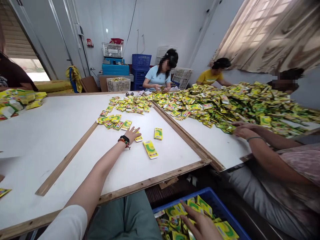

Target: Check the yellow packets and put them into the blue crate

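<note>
My left hand (131, 136) reaches out over the white table with its fingers spread, touching a small yellow-green packet (138, 137) that it partly covers. Two more packets, one upright in view (158, 133) and a larger-looking one (150, 149), lie flat to its right. Just beyond my fingers is a loose cluster of packets (110, 120). Low in the view, my right hand (200, 221) hangs over a blue crate (210, 193) full of the same packets; its fingers are apart and nothing shows between them.
A wooden strip (72, 153) lies on the table at left, and a wooden divider (185, 140) runs at right. Beyond it rises a big heap of packets (237, 100). A person's hands (243, 130) work at the heap's near edge. Other people sit around the tables.
</note>
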A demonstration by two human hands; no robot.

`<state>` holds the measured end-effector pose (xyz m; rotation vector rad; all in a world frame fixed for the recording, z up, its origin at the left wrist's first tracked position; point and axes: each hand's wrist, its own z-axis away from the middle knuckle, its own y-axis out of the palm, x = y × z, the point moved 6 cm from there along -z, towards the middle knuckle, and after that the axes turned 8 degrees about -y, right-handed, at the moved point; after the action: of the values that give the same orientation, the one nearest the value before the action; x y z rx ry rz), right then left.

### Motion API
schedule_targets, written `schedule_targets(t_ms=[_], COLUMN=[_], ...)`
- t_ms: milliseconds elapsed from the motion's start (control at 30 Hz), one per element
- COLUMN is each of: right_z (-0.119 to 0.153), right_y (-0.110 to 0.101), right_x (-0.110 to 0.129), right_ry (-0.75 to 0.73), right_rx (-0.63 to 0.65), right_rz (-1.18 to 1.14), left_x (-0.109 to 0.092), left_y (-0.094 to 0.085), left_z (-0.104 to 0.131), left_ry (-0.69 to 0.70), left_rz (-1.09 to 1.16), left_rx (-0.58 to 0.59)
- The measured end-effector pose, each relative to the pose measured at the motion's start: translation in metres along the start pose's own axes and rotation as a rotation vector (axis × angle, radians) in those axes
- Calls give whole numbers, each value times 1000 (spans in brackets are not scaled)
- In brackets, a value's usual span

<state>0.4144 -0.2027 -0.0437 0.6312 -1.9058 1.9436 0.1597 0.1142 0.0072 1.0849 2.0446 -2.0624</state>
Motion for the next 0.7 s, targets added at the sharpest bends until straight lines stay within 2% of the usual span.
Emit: schedule_targets(t_ms=[67, 167, 300, 400, 433, 467, 533, 600, 633, 700], right_z=[-12, -33, -65, -84, -88, -91, -95, -98, -100, -103], right_y=[9, 13, 8, 12, 15, 17, 22, 28, 33, 44], right_x=[19, 48, 95, 145, 161, 173, 184, 182, 179, 176], right_ry=[-74, -189, -260, -363, -405, -428, -397, -304, -267, -231], right_rx=[-31, -146, -326, -287, -262, -249, -263, -274, -253, -163], right_rz=[-80, -175, -324, -375, -361, -337, -312, -380, -454, -643], left_x=[4, 4, -17, -42, -48, -50, -47, -41, -40, -40], left_y=[1, 1, 5, 15, 17, 20, 21, 24, 27, 38], left_z=[1, 26, 92, 152, 169, 183, 206, 225, 234, 245], left_ry=[14, 28, 53, 45, 7, -50, -186, -273, -294, -320], left_rz=[29, 101, 255, 541, 638, 716, 787, 765, 732, 671], left_rx=[30, 94, 237, 430, 444, 398, 138, -185, -311, -470])
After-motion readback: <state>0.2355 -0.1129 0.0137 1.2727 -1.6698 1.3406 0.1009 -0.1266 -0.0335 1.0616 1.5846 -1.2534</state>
